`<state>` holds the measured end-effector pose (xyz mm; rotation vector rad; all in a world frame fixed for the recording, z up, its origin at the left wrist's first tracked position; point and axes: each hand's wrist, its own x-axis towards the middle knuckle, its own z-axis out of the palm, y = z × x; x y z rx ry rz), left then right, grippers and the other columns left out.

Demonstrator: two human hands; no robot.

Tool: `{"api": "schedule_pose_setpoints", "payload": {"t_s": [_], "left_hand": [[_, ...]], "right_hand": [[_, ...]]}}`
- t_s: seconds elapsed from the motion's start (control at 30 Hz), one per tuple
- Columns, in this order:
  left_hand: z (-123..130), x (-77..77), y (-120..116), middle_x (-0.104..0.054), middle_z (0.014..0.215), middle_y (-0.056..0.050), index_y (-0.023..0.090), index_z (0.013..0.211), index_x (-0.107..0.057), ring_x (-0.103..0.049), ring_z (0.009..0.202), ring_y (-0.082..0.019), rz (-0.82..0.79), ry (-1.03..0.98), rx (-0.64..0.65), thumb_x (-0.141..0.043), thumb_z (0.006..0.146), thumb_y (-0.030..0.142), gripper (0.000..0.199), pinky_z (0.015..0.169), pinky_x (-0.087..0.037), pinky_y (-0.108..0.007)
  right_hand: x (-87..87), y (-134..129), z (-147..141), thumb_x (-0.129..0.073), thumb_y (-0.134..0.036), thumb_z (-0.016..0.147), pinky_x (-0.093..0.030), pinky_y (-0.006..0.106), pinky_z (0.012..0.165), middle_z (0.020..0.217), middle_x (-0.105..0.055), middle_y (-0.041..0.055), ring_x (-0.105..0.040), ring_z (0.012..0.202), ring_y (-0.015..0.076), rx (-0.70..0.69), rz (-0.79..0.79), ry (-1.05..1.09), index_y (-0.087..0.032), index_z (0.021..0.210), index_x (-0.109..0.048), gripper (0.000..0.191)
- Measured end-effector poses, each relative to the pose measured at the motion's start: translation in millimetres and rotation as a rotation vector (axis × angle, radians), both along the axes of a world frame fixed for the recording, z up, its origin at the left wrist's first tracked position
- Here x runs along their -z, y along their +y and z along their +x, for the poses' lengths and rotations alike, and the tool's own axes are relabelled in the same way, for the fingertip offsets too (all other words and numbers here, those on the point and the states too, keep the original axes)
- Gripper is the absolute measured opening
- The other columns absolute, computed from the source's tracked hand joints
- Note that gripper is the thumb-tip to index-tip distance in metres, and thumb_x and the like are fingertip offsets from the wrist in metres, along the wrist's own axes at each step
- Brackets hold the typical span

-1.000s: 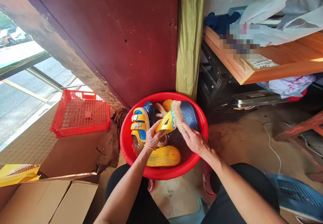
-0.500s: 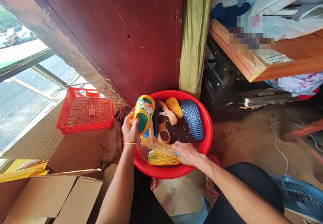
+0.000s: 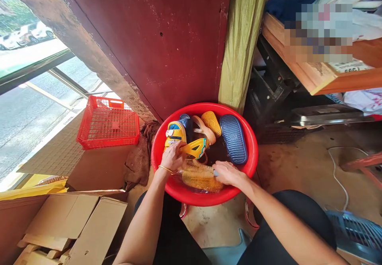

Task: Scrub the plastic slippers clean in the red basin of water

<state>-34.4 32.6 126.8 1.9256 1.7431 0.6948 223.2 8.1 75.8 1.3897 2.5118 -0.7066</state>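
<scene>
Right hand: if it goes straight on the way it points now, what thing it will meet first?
Probably the yellow sandal that the left hand holds, just beyond the bristles of the brush in the right hand; depth is hard to judge from this head view.

Left hand [image 3: 173, 157] and right hand [image 3: 227, 173], curled, just apart

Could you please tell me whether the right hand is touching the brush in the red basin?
Touching: the head view shows the right hand closed around the handle end of the brush.
</scene>
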Motion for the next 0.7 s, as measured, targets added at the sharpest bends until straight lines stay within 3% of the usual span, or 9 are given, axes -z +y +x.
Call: {"api": "schedule_pose_setpoints", "payload": {"t_s": [0.07,0.2,0.37,0.57,0.7], "left_hand": [[-6,1.9,-2,-0.073,0.100,-0.005,0.024,0.101,-0.067,-0.065,0.090,-0.024,-0.028,0.041,0.034,-0.058,0.068,0.017,0.036,0.085,-0.047,-0.032],[-14,8.2,-5,-0.068,0.080,-0.002,0.024,0.092,-0.066,-0.062,0.075,-0.022,-0.155,0.078,-0.006,-0.063,0.063,0.019,0.029,0.074,-0.046,-0.030],[-18,19.8,-8,-0.063,0.067,-0.001,0.024,0.089,-0.068,-0.059,0.062,-0.020,-0.201,-0.052,0.015,-0.069,0.062,0.020,0.027,0.066,-0.046,-0.029],[-29,30.4,-11,-0.070,0.078,-0.004,0.026,0.089,-0.071,-0.065,0.068,-0.022,-0.103,-0.117,0.048,-0.067,0.061,0.015,0.030,0.071,-0.052,-0.029],[-27,34.1,-15,-0.070,0.080,-0.006,0.022,0.096,-0.068,-0.066,0.073,-0.024,-0.269,0.035,0.118,-0.064,0.063,0.014,0.034,0.072,-0.052,-0.032]], "right_hand": [[-3.5,2,7,-0.063,-0.026,0.079,-0.049,0.033,0.079,0.109,-0.068,0.0110,-0.068,0.100,0.0271,-0.014,0.007,0.029,-0.020,0.103,-0.069,0.025],[-0.1,-5,-1,-0.066,-0.024,0.076,-0.049,0.034,0.078,0.111,-0.068,0.0118,-0.068,0.098,0.0275,-0.026,-0.016,0.020,-0.020,0.117,-0.063,0.041],[-2.1,-10,-11,-0.064,-0.024,0.080,-0.047,0.034,0.078,0.105,-0.071,0.0121,-0.067,0.097,0.0270,-0.059,-0.024,0.054,-0.018,0.121,-0.060,0.042],[-35.0,-2,28,-0.061,-0.020,0.081,-0.043,0.029,0.085,0.114,-0.071,0.0034,-0.061,0.101,0.0217,-0.044,0.093,0.236,-0.029,0.130,-0.060,0.050],[-51.2,13,60,-0.068,-0.023,0.073,-0.045,0.029,0.085,0.103,-0.074,0.0013,-0.063,0.097,0.0220,0.115,0.089,0.315,-0.028,0.118,-0.069,0.045]]}}
